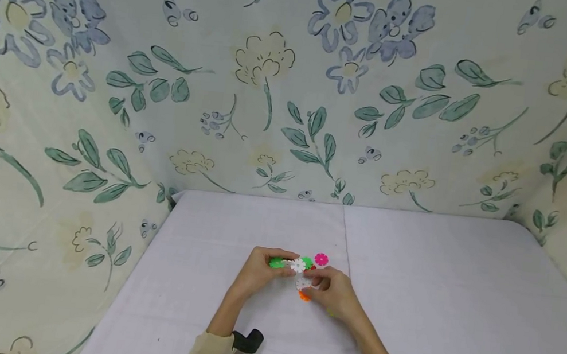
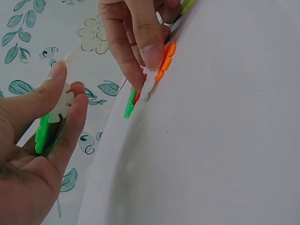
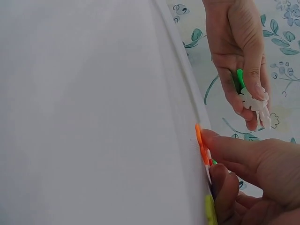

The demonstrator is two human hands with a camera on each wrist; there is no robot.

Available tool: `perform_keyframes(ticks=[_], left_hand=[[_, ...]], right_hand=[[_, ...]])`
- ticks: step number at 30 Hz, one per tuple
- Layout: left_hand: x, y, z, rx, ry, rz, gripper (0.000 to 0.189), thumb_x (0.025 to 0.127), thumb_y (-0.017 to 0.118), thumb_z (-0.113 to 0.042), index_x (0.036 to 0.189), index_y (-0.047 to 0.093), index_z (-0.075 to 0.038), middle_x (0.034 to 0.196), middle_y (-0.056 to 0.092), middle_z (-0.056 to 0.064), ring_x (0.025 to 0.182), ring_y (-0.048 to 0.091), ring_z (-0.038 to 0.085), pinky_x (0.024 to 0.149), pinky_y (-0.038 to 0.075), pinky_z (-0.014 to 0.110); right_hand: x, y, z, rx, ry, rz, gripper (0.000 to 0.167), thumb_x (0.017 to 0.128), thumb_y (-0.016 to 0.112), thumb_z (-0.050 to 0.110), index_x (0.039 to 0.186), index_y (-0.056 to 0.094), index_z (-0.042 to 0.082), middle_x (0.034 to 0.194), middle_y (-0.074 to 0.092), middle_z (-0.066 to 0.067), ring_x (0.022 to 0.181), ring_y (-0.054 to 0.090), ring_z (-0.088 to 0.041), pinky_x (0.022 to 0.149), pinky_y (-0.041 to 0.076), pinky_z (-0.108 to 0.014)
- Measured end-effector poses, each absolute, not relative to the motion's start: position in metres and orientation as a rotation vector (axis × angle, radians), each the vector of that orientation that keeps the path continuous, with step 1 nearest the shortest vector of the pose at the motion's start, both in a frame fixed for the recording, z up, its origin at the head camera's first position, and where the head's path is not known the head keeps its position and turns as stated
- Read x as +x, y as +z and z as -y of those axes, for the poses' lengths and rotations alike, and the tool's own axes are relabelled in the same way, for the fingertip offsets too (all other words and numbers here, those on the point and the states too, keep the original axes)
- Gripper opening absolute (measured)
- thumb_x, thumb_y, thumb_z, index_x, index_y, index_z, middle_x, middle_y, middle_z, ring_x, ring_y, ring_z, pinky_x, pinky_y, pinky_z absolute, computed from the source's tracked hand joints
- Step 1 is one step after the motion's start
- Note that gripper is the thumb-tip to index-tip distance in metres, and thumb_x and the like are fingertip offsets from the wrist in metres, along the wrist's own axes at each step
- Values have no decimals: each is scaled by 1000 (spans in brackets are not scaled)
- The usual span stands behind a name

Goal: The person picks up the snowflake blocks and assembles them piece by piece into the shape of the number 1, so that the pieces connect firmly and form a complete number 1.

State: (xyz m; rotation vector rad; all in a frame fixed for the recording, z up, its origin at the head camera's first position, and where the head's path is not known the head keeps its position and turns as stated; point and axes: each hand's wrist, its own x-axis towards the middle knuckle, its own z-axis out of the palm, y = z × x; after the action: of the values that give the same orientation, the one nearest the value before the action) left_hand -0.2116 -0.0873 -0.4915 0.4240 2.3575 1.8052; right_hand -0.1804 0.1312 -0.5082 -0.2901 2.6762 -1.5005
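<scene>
There are one left hand (image 1: 259, 268), one right hand (image 1: 337, 295), two black devices (image 1: 248, 342), one surface (image 1: 457, 305), at least eight flower-shaped pieces (image 1: 321, 259).

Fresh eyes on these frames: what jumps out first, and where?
The vivid flower-shaped pieces mid-table: the left hand grips a green piece and a white piece, while an orange piece sits at the right hand and a pink piece shows just beyond it. Then the floral-print cloth rising behind the white tablecloth.

floral print cloth (image 1: 281, 96) behind white-covered table (image 1: 457, 299)
</scene>
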Motion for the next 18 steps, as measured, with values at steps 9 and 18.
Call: perform_keyframes(ticks=[9, 18], left_hand=[[-211, -492, 89, 461, 1806, -2351, 28, 85, 86, -15, 112, 82, -16, 118, 79, 2, 119, 68, 19, 96, 54, 24], [-211, -492, 89, 456, 1776, -2380, 25, 86, 85, -18, 111, 82, -13, 116, 79, 5, 108, 69, 14, 87, 55, 22]], right_hand=[[-180, -509, -133, -275, -1531, -2659, 21, 80, 86, 3, 96, 71, 7, 85, 66, -5, 69, 55, -8, 61, 47, -20], [-185, -503, -148, -245, -1715, -2525, 22, 94, 73, 2, 116, 73, 1, 90, 65, -14, 72, 70, -18, 63, 60, -24]])
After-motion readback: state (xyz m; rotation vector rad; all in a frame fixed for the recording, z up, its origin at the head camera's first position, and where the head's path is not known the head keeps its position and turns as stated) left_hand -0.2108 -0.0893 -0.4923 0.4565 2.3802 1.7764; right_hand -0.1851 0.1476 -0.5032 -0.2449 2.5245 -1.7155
